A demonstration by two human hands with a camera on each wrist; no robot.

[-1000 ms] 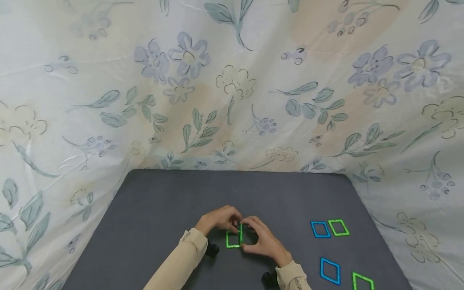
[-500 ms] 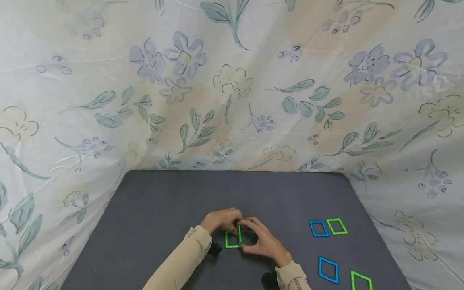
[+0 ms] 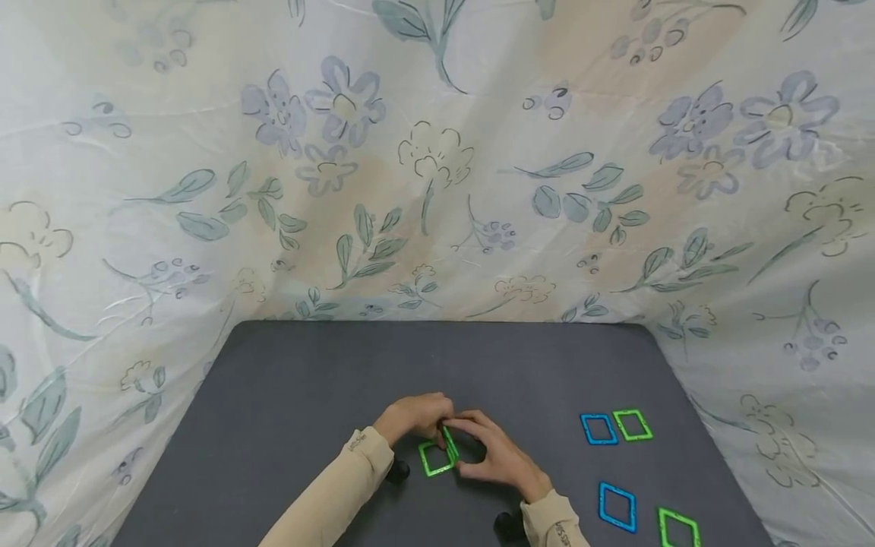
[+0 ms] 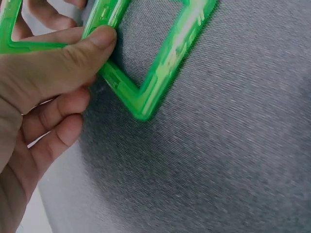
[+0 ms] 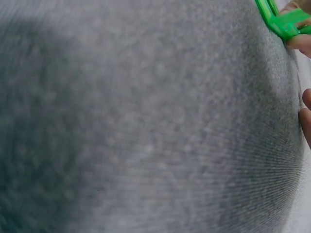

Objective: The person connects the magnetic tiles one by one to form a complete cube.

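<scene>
Near the 6 o'clock edge of the dark grey table (image 3: 287, 395), the left hand (image 3: 410, 416) pinches a flat green plastic square frame (image 3: 434, 460), thumb on its edge. The right hand (image 3: 495, 456) pinches a second green square frame (image 3: 450, 442) standing tilted against it at 3 o'clock, probably so their edges join. Small writing on the tan sleeves (image 3: 355, 442) is too tiny to read.
</scene>
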